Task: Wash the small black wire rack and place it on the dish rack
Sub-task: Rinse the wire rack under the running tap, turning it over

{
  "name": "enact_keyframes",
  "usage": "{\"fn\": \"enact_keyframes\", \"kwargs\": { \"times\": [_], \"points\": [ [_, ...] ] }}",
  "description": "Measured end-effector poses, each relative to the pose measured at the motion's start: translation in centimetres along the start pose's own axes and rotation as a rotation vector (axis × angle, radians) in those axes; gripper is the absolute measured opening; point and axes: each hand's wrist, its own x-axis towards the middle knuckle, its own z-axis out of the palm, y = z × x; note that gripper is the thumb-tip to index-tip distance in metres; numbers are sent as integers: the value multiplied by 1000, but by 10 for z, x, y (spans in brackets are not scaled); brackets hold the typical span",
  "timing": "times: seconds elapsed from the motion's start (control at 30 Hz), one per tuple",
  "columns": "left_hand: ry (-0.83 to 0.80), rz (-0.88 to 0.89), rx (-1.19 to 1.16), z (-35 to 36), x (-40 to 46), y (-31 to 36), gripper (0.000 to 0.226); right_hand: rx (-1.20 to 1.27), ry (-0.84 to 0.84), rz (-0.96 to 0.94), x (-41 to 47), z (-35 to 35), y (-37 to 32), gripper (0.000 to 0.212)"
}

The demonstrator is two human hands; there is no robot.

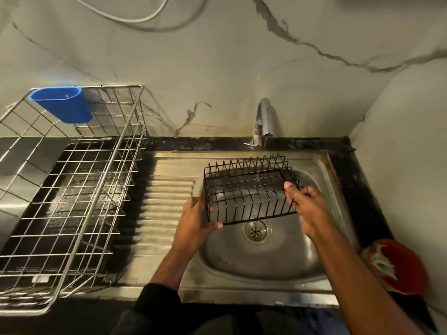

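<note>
- The small black wire rack (249, 189) is held over the round steel sink basin (242, 259), centre-right of the frame, under the chrome tap (264, 122).
- Its long axis runs left to right, rising slightly rightward; the spiked edge points toward the wall.
- The left hand (196, 221) grips the rack's left end, fingers curled round the wires.
- The right hand (307, 201) pinches the right end.
- The silver wire dish rack (72, 189) stands at left, carrying a blue plastic cup (63, 105).
</note>
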Motion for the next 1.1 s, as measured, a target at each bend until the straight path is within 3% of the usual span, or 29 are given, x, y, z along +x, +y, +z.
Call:
{"fn": "enact_keyframes", "kwargs": {
  "times": [0.17, 0.33, 1.1],
  "points": [
    [-60, -33, -23, 15, 3, 12, 56, -166, 92, -112, -15, -24, -7, 42],
    [-46, -26, -57, 28, 8, 32, 47, -272, 132, -216, -33, -42, -20, 39],
    [-146, -8, -135, 44, 42, 63, 42, -205, 206, -293, -38, -75, -12, 39]
  ]
}}
